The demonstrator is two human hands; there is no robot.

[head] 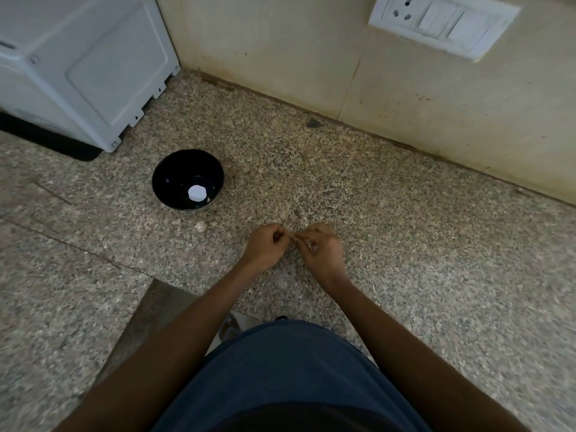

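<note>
Pale and tiny, a small scrap is pinched between the curled fingertips of the left hand and the right hand, just above the speckled granite counter; it is too small to tell what it is. A pale lump lies to the left, near a round glossy black bowl holding a white piece. Beyond stand a white plastic appliance and a wall switch plate.
</note>
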